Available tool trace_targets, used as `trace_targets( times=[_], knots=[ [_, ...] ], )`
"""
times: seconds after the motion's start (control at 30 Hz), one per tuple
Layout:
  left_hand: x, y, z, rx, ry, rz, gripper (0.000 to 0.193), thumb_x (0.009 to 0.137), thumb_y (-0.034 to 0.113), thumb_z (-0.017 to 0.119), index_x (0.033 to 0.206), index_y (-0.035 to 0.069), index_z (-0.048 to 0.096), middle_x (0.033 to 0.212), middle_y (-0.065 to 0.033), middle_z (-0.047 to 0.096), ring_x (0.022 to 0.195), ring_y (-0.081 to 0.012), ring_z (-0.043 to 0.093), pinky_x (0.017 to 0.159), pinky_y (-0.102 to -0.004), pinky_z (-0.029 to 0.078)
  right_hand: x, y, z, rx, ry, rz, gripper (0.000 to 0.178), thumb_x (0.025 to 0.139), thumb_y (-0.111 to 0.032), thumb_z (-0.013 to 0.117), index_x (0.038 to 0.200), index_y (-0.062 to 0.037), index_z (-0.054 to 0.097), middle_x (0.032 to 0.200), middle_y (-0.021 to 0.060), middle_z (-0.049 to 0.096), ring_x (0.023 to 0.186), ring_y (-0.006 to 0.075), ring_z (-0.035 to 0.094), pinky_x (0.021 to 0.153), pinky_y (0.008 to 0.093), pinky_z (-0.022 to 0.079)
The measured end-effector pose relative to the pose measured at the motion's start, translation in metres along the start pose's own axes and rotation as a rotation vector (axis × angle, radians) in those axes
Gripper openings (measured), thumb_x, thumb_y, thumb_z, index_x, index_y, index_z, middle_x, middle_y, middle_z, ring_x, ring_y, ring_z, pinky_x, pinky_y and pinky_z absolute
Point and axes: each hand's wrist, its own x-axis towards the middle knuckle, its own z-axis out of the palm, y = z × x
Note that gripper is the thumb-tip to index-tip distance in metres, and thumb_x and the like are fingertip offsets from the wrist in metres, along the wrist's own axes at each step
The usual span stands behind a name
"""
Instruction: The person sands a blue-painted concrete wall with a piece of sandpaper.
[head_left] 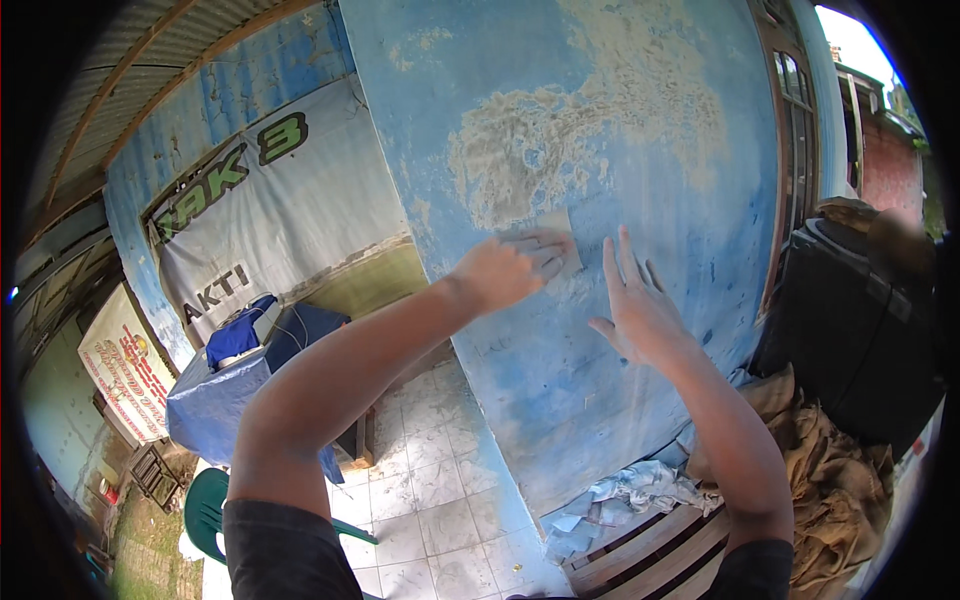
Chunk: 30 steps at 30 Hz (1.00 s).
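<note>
Blue wall point(520, 350) with two hands before it and one pale sheet point(572, 245)

We have the wall straight ahead, the sheet against its face under our left hand point(508, 270), near the middle. We count one sheet, its right end showing past the fingertips. Our left fingers lie close together over it, pointing right; we cannot tell whether they pinch it. Our right hand point(642, 315) is just right of the sheet, fingers apart and pointing up, thumb out to the left; we cannot tell whether its palm meets the wall. One large peeled patch point(520, 145) spreads above both hands.

The wall's left edge runs down past our left wrist to the tiled floor point(425, 510); on its right side stands one door frame point(785, 110). A narrow strip of wall shows between sheet and right hand, and a wider stretch of blue lies below both.

Far left we count two banners, one large point(300, 190) and one smaller point(125, 365), plus one covered table point(215, 410) bearing a blue cloth point(235, 335). One green chair point(205, 510) stands nearer, left of our left arm. Near right, one slatted bench point(650, 545) sits at the wall's foot beside pale crumpled scraps point(640, 487), with one heap of brown sacking point(835, 470) and one bulky black object point(850, 330) farther right.
</note>
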Motion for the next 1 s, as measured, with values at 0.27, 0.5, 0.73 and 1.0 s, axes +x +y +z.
trace_targets(
  times=[0.27, 0.5, 0.73, 1.0],
  knots=[
    [0.013, -0.006, -0.004, 0.048, 0.035, -0.108, 0.048, 0.092, 0.007, 0.065, 0.139, 0.012, 0.069, 0.152, -0.0033, 0.065, 0.145, -0.0184, 0.058, 0.116, -0.0321, 0.053, 0.021, -0.018, 0.001, 0.048, 0.301, 0.044, 0.1, 0.099, -0.026, 0.077, 0.168, 0.007, 0.011, 0.176, 0.0301, 0.011, 0.159, 0.0442, 0.03, 0.129, 0.0455, 0.037],
    [-0.013, -0.016, -0.035, -0.083, 0.081, -0.094, 0.038, 0.091, 0.009, 0.067, 0.128, 0.012, 0.074, 0.142, -0.006, 0.071, 0.144, -0.0218, 0.058, 0.125, -0.038, 0.044, 0.064, -0.033, 0.025, 0.213, 0.514, -0.346, 0.102, 0.093, -0.014, 0.077, 0.17, 0.0029, 0.012, 0.178, 0.0218, 0.015, 0.162, 0.0398, 0.025, 0.131, 0.0456, 0.036],
    [-0.059, -0.02, -0.06, -0.18, 0.11, -0.124, 0.032, 0.091, 0.01, 0.071, 0.123, 0.007, 0.075, 0.14, -0.009, 0.072, 0.143, -0.0241, 0.06, 0.124, -0.0452, 0.045, 0.083, -0.066, 0.052, 0.325, 0.643, -0.349, 0.107, 0.09, -0.022, 0.078, 0.171, -0.0015, 0.012, 0.178, 0.0224, 0.015, 0.165, 0.0403, 0.016, 0.134, 0.051, 0.026],
    [-0.064, -0.028, -0.054, -0.077, 0.21, -0.016, 0.048, 0.092, 0.013, 0.069, 0.138, 0.004, 0.066, 0.154, -0.008, 0.063, 0.146, -0.0265, 0.057, 0.122, -0.0467, 0.046, 0.117, -0.07, 0.061, 0.234, 0.783, -0.354, 0.076, 0.103, -0.024, 0.067, 0.169, -0.0067, 0.033, 0.177, 0.0101, 0.029, 0.164, 0.0304, 0.024, 0.132, 0.0487, 0.03]
  ],
)
